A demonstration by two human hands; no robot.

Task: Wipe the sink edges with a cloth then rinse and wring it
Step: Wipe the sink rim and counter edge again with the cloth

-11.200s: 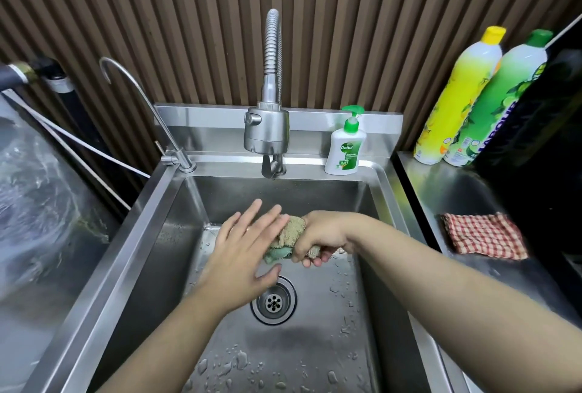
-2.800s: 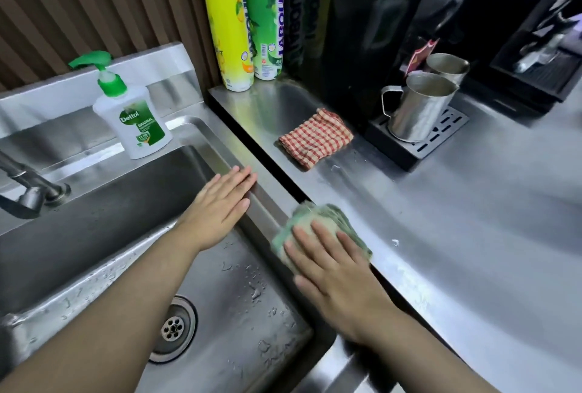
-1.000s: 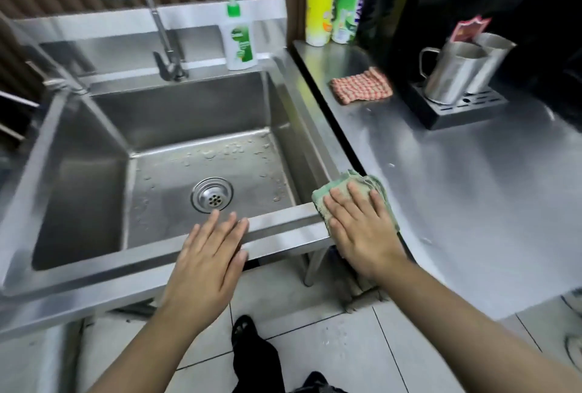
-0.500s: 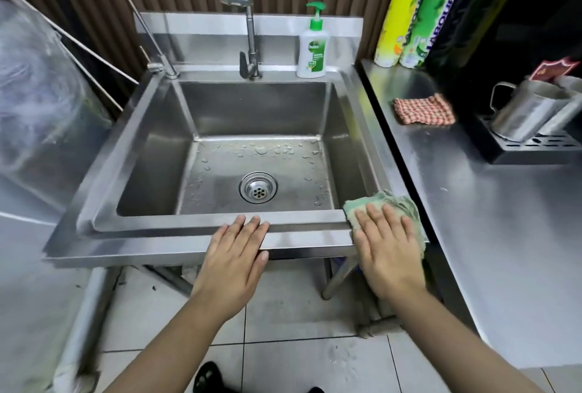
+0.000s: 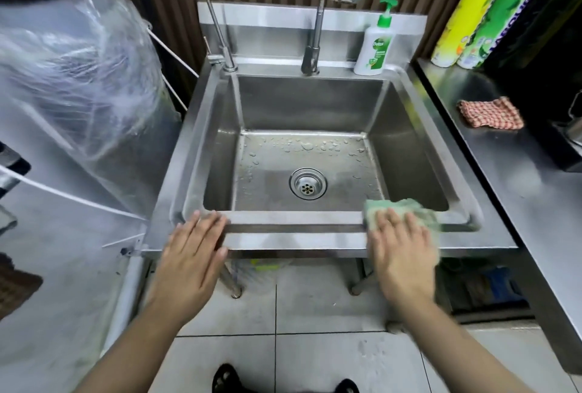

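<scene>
Green cloth [image 5: 406, 208] under flat right hand [image 5: 401, 251] on sink [image 5: 296, 236] front edge.

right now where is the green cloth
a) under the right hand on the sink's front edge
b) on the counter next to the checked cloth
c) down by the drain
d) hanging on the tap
a: the green cloth lies flat under the right hand on the front rim of the sink, near its right corner.

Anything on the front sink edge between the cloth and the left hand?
Nothing visible. The right hand presses the cloth at the front edge's right end; bare steel runs to the left hand.
</scene>
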